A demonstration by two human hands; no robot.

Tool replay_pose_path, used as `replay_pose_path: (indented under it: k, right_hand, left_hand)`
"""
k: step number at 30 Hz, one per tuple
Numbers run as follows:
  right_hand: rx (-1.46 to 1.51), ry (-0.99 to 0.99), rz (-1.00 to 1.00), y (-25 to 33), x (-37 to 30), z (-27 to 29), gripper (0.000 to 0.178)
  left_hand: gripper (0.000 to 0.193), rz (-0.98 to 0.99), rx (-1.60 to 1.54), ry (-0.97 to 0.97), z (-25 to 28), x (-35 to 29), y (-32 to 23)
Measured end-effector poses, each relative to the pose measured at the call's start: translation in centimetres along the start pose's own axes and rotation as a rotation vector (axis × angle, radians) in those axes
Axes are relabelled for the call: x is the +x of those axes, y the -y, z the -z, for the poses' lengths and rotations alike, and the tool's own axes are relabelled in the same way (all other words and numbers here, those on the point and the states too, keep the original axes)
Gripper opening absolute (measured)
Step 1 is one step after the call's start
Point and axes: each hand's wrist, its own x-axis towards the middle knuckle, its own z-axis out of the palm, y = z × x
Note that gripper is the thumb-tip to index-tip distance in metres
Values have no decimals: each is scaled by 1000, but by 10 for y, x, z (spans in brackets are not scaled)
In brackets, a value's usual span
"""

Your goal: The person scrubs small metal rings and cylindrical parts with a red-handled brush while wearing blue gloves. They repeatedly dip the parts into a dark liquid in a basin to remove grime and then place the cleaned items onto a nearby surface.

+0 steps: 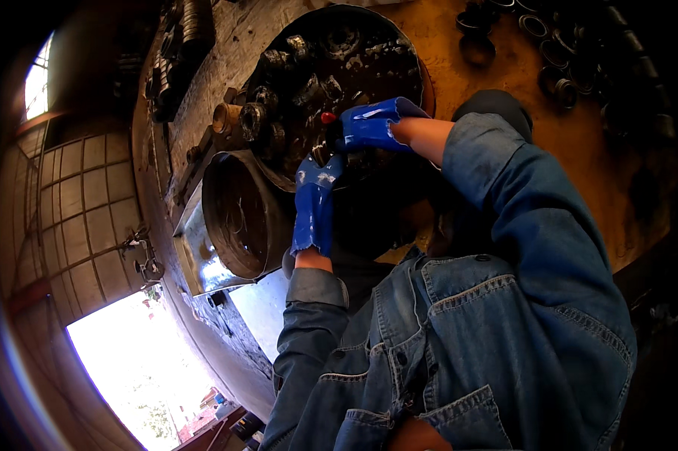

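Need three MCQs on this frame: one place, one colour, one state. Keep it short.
1. Where do both gloved hands work?
A. over the round dark basin of greasy metal parts
B. at the window
C. inside the empty metal drum

2. What colour are the rubber gloves?
A. yellow
B. blue
C. black

3. How does the rusty metal drum beside the basin lie?
A. capped with a lid
B. tipped, open mouth showing
C. crushed flat

Key: 1 A, the left hand and right hand meet above the basin's parts; 2 B, both gloves are glossy blue; 3 B, its hollow inside faces the camera.
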Motion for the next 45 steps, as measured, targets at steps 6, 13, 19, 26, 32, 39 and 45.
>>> replay_pose_path:
  k: [6, 13, 19, 26, 32, 39, 45]
  right_hand:
    - [-435, 43, -150, 33, 9, 33, 29]
    - [-321, 135, -325, 14, 11, 12, 36]
    - [-385, 114, -212, 3, 6, 9, 33]
    - [-417, 105, -55, -6, 9, 11, 30]
    - [-493, 264, -240, 6, 23, 15, 36]
    - [-420, 219, -161, 6, 13, 17, 36]
    - [-402, 111, -35, -3, 10, 10, 29]
  left_hand:
    - [52, -32, 196, 53, -9, 15, -30]
    - [57, -10, 501, -57, -26, -10, -59]
    - [60, 43, 609, -67, -38, -2, -56]
    - [62, 21, 633, -80, -37, -3, -53]
    - [56, -14, 594, -56, -40, 8, -50]
    - [52, -3, 573, -35, -35, 9, -50]
    - [52, -44, 556, -52, -33, 15, -39]
